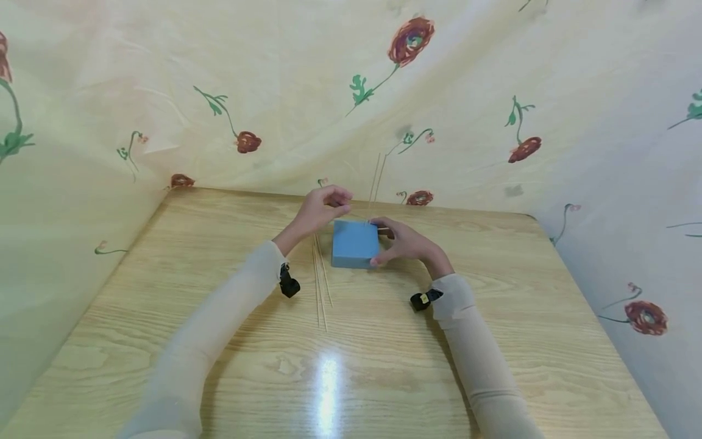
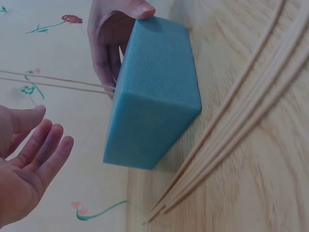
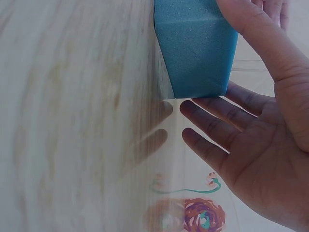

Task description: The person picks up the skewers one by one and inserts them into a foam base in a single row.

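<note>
A blue foam block (image 1: 355, 244) sits on the wooden table, with two thin wooden sticks (image 1: 375, 186) standing up from its far part. My right hand (image 1: 408, 239) grips the block at its right side, thumb on the near corner and fingers behind; in the right wrist view some fingers (image 3: 207, 116) spread past its edge. Just beyond the block's far left corner, my left hand (image 1: 325, 206) is raised. Its fingers (image 2: 36, 150) are loosely bent and hold nothing, apart from the block and the upright sticks.
Several loose wooden sticks (image 1: 320, 283) lie on the table (image 1: 263, 366), left of the block. A flower-patterned cloth (image 1: 307, 91) hangs behind the table and along its sides. Small black wrist cameras (image 1: 289, 281) are strapped to both sleeves.
</note>
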Demonstrator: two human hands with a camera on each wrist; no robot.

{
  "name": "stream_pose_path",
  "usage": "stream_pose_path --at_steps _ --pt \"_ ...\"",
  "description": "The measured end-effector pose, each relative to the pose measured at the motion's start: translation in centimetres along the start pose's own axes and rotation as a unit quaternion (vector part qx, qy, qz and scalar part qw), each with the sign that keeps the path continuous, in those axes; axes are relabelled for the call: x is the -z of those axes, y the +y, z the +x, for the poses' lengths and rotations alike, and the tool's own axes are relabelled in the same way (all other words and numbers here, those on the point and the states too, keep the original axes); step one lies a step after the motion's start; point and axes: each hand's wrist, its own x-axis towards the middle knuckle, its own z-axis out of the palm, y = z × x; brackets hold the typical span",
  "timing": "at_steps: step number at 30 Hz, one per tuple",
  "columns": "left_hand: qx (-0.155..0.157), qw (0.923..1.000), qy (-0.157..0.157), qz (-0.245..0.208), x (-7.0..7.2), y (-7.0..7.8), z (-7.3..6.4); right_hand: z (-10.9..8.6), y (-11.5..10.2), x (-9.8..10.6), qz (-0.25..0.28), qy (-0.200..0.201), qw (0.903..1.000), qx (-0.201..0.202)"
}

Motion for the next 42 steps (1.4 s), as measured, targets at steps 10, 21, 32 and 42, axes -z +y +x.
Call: stream_pose_path --at_steps 10,21,32,42 --pt "0.003 0.9984 -0.029 0.048 1.6 -0.7 -1.2 -0.1 -0.1 0.0 -0.002 0.001 1.0000 -0.001" --pt "0.038 0.9924 -0.086 0.079 3.5 -2.1 -2.9 -0.1 0.4 -0.4 -0.002 -0.003 1.0000 0.003" --pt "0.073 0.9758 -0.151 0.140 5.4 -2.0 -4.5 -0.1 0.1 -0.1 -0.006 0.003 1.0000 -0.006" --pt "0.130 0.9563 -0.191 0.180 5.6 -1.8 -6.3 -0.1 0.1 -0.1 -0.007 0.004 1.0000 -0.001"
